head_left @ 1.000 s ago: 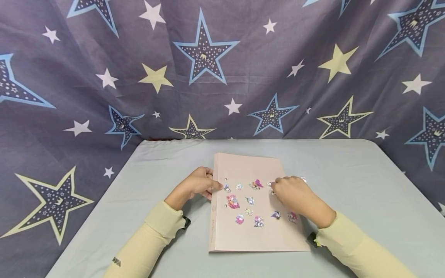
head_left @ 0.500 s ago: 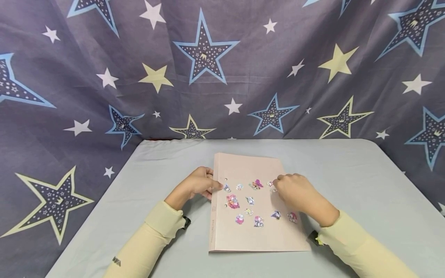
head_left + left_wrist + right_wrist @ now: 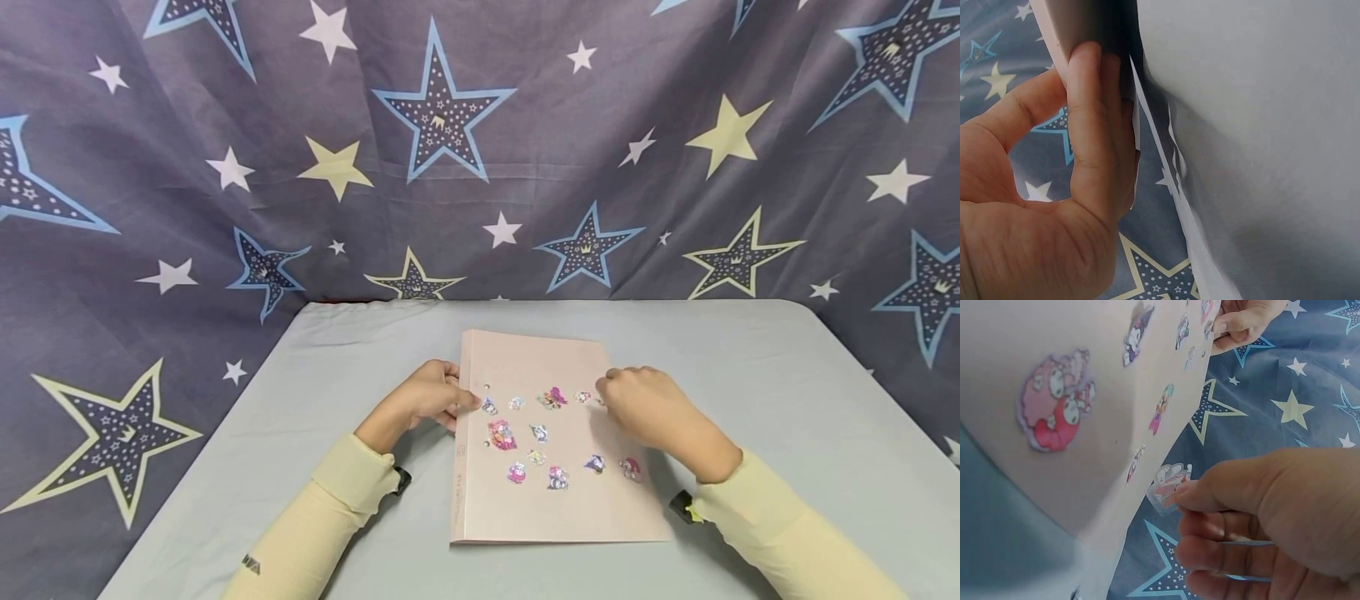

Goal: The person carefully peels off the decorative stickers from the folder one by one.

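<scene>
A pale pink file folder lies on the table, with several shiny cartoon stickers spread over its cover. My left hand grips the spine edge, thumb on the cover. In the left wrist view, the fingers of the left hand reach under the spine. My right hand is over the upper right part of the cover. Seen from the right wrist, the right hand pinches a small clear-edged cartoon sticker between thumb and finger. A pink-and-red sticker is on the cover nearby.
A light grey cloth covers the table. Behind it hangs a dark curtain printed with stars. On the cover, a butterfly-like magenta sticker and a larger pink one lie left of the right hand.
My right hand has shifted slightly right across the cover, uncovering a small sticker near the top row. The left hand and the folder have stayed in place.
</scene>
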Motion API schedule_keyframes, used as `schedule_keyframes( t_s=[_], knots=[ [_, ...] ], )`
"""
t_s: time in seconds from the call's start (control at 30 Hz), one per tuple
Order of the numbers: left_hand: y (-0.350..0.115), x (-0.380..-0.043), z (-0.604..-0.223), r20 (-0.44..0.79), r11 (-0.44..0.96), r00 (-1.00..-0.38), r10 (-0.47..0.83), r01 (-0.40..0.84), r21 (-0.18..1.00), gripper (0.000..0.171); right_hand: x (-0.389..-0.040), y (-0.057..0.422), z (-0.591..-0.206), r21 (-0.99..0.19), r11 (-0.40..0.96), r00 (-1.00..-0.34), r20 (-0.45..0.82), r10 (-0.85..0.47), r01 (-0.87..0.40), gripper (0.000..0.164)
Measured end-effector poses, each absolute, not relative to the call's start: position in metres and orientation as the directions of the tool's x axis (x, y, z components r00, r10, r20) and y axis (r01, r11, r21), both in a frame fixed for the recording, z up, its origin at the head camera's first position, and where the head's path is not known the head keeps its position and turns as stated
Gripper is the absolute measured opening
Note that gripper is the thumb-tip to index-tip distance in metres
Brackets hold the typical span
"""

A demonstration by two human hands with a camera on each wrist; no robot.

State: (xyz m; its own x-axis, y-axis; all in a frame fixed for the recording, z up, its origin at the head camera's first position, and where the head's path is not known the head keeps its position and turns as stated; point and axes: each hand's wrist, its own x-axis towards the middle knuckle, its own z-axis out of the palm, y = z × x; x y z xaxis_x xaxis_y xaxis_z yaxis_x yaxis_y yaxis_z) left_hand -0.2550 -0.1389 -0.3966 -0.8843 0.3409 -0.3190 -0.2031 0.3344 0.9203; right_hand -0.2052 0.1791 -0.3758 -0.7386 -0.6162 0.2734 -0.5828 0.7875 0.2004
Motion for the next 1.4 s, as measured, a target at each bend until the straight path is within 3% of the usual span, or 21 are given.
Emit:
schedule_keyframes(
  t_s=[0.37,0.83,1.4],
  knots=[
    [-0.139,-0.255,-0.397,-0.318,0.337,-0.886,0.338,-0.201,0.920,0.039,-0.211,0.190,-0.371,0.171,0.805,-0.751,0.293,-0.591,-0.568,0.014],
    [-0.139,-0.256,-0.397,-0.314,0.343,-0.886,0.340,-0.194,0.919,0.038,-0.221,0.209,-0.369,0.103,0.858,-0.816,0.271,-0.511,-0.503,0.018],
    [-0.139,-0.256,-0.398,-0.311,0.338,-0.883,0.350,-0.191,0.922,0.039,-0.239,0.234,-0.386,0.110,0.893,-0.869,0.204,-0.450,-0.437,0.016]
  ],
)
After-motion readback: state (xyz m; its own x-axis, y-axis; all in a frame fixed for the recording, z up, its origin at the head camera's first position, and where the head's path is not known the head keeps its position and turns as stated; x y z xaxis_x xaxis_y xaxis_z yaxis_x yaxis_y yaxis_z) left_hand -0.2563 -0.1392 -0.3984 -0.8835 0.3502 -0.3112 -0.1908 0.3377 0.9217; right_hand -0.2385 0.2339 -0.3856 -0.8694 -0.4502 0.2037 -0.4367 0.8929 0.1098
